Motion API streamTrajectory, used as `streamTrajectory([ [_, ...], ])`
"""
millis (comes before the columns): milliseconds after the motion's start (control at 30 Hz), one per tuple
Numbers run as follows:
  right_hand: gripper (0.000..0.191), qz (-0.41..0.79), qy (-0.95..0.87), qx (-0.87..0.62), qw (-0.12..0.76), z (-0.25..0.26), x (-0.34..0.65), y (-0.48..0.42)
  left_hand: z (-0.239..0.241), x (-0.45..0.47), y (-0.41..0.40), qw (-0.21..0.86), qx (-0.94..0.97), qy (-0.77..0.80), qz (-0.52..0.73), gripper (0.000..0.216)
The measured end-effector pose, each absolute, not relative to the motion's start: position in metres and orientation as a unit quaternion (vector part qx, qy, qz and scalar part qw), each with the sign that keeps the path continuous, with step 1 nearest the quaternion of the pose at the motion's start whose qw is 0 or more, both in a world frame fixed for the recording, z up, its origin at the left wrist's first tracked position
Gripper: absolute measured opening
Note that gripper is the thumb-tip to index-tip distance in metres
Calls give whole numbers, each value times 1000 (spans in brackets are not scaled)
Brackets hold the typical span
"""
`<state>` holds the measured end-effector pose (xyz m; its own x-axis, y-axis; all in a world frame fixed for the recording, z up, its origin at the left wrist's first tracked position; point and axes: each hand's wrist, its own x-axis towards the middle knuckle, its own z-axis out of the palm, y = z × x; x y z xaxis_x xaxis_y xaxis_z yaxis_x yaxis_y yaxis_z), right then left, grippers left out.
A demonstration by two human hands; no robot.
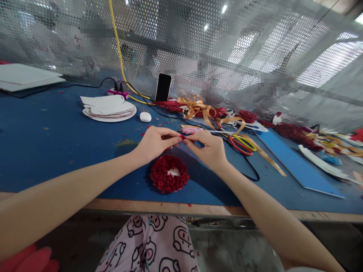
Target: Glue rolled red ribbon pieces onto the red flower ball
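Note:
Between my two hands, at the fingertips, is a small piece of dark red material (183, 137); it is too small to tell whether it is paper or ribbon. My left hand (157, 143) pinches it from the left, and my right hand (209, 149) pinches it from the right. Just below them on the blue table lies a round wreath (159, 175) of ruffled dark red pieces, with white showing in its middle. A pink-handled tool (192, 130) lies behind my right fingers, its kind partly hidden.
Scissors (240, 145) with red and yellow handles lie right of my right hand, near gold ribbon (269, 158) and a blue board (297, 162). White cut sheets (109, 107), a small white case (145, 117) and an upright phone (163, 87) stand behind. A black cable crosses the table.

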<state>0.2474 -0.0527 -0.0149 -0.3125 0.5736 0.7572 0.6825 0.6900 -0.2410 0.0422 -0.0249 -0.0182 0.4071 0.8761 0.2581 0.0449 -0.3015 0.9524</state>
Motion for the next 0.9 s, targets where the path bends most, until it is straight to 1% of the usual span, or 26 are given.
streamTrajectory([
  [200, 11, -96, -830, -382, 394, -16, 249, -50, -18, 40, -24, 406, 735, 345, 420, 18],
  [333, 9, -140, -850, -376, 342, -16, 250, -49, -20, 39, -23, 334, 784, 337, 401, 16],
  [467, 13, -176, -862, -385, 280, -15, 250, -49, -21, 37, -20, 249, 834, 336, 360, 17],
  [567, 18, -199, -867, -373, 263, -14, 251, -49, -20, 37, -18, 206, 862, 329, 327, 18],
  [667, 19, -199, -868, -369, 265, -15, 252, -48, -18, 36, -16, 196, 879, 312, 303, 19],
  [767, 16, -175, -868, -369, 283, -16, 254, -47, -17, 36, -16, 204, 886, 298, 291, 19],
  [900, 15, -128, -878, -329, 324, -13, 255, -47, -15, 35, -16, 264, 863, 296, 313, 13],
])
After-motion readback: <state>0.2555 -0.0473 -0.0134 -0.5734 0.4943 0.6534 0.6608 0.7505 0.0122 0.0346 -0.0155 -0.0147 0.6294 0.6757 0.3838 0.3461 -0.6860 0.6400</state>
